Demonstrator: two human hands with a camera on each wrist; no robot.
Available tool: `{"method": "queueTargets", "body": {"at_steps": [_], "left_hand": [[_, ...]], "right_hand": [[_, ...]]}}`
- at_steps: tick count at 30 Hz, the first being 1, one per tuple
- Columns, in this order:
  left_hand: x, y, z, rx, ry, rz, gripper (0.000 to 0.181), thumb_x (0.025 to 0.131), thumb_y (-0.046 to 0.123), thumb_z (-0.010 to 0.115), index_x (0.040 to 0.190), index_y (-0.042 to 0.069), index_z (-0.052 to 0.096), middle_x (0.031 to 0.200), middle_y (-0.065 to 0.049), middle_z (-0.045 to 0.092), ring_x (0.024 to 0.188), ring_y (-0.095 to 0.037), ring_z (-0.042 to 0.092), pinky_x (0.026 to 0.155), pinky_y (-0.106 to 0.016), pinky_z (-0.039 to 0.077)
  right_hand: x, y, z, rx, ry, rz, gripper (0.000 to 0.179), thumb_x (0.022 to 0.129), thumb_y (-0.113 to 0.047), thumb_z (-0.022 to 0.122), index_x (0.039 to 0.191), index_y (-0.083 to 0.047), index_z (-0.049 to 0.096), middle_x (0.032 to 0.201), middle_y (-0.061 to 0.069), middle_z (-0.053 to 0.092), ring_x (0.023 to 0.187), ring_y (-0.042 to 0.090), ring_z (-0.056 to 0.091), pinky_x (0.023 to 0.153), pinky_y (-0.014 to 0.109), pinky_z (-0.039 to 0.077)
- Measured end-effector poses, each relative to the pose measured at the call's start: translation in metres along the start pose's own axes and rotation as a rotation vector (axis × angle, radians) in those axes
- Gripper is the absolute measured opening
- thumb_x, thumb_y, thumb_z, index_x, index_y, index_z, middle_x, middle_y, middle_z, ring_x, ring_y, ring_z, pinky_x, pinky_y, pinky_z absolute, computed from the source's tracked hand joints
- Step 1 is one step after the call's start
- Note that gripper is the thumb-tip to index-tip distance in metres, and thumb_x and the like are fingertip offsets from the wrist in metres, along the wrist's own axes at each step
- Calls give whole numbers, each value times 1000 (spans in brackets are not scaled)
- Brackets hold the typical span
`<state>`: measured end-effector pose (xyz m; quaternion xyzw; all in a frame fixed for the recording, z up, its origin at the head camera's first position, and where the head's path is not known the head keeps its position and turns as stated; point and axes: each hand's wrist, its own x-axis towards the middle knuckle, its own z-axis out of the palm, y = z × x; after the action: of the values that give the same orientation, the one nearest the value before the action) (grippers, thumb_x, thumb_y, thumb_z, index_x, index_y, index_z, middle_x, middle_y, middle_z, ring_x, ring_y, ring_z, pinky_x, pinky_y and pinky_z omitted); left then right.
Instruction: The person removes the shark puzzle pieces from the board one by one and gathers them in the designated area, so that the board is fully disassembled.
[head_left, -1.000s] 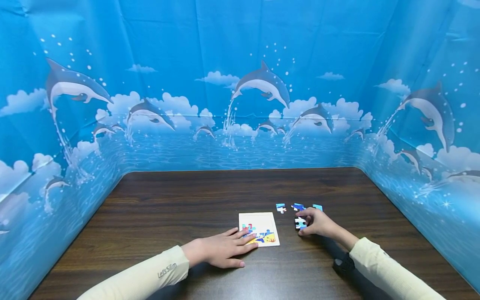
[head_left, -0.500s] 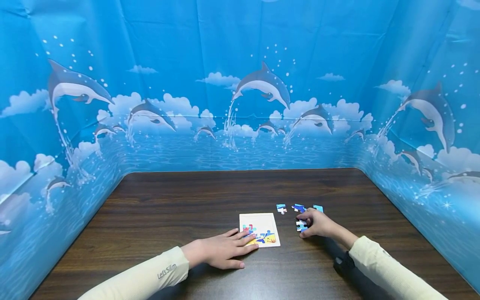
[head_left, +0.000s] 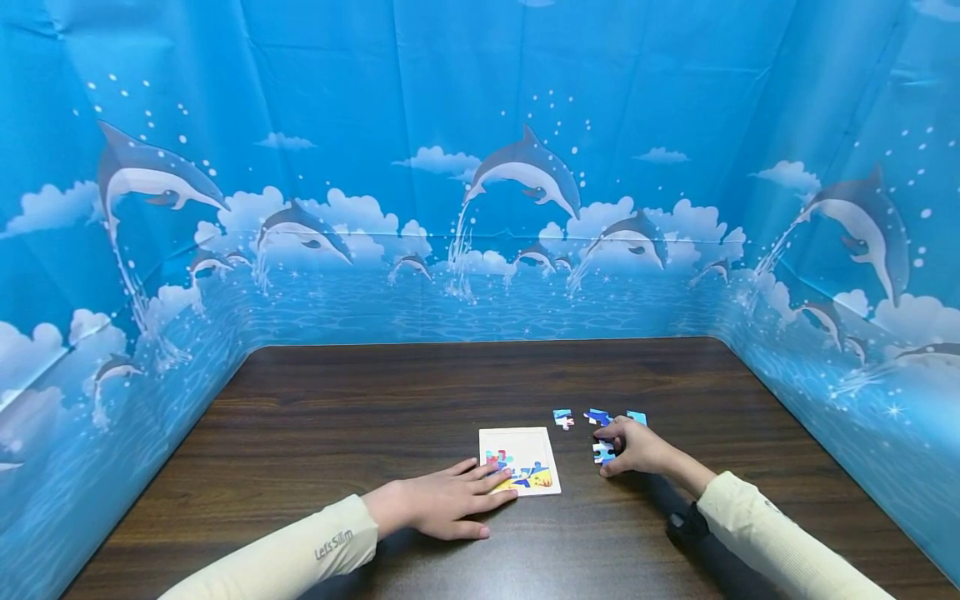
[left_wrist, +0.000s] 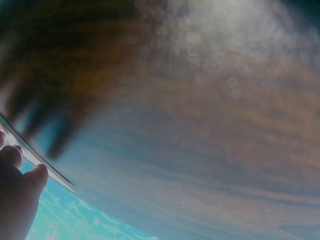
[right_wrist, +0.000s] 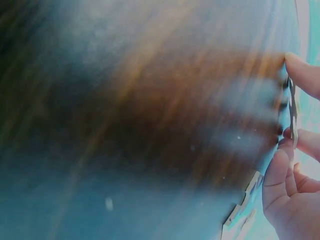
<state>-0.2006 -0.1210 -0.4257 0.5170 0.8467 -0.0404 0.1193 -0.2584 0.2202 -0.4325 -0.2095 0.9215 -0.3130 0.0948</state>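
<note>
In the head view, my left hand (head_left: 453, 500) rests with extended fingers over the lower left of a pale, square puzzle board (head_left: 517, 442). Part of a colourful picture, with yellow along the bottom, fills the board's lower portion. To the right of it, my right hand (head_left: 637, 447) pinches a blue and white puzzle piece (head_left: 603, 452) between thumb and fingers. The right wrist view catches that piece edge-on, low over or on the table; which, I cannot tell. Behind the right hand lie loose pieces: one nearest the board (head_left: 563, 418), a dark blue one (head_left: 597, 416) and a light blue one (head_left: 636, 417).
A dark wood-grain table (head_left: 337, 417) lies under everything. Around its back and sides hangs a blue curtain (head_left: 480, 292) printed with dolphins. A small black object (head_left: 686, 527) sits beneath the right wrist.
The puzzle piece in my right hand has turned slightly and shifted a little nearer to me. My left hand stays on the board.
</note>
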Motion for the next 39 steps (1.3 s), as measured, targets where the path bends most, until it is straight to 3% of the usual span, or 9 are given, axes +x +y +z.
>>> {"method": "queueTargets", "body": {"at_steps": [7,14,24,39], "left_hand": [[-1,1,-2,-2,3,-5,58,101,45,31,152,23,16,159,-5,14,147,-23,15,116,-48,20],[-2,0,-2,18,18,-10,58,100,45,32,152,23,18,159,-5,14,147,-24,16,116,-48,21],[-3,0,1,-6,12,-12,58,100,46,32,152,24,17,159,-5,13,147,-23,15,116,-49,20],[-13,0,-1,-47,-24,-35,59,100,48,30,152,25,14,160,-3,10,147,-24,13,116,-50,18]], "right_hand": [[3,-2,0,11,22,32,54,65,-11,84,113,4,65,90,8,52,79,17,46,65,26,36],[7,-4,2,221,51,41,51,70,-12,81,114,4,61,99,15,61,83,17,51,66,24,44],[15,-16,14,480,94,79,55,74,-10,79,121,6,54,111,21,57,89,16,54,72,22,49],[38,-50,39,624,63,49,55,79,-6,73,126,6,48,120,25,53,97,21,56,79,23,50]]}}
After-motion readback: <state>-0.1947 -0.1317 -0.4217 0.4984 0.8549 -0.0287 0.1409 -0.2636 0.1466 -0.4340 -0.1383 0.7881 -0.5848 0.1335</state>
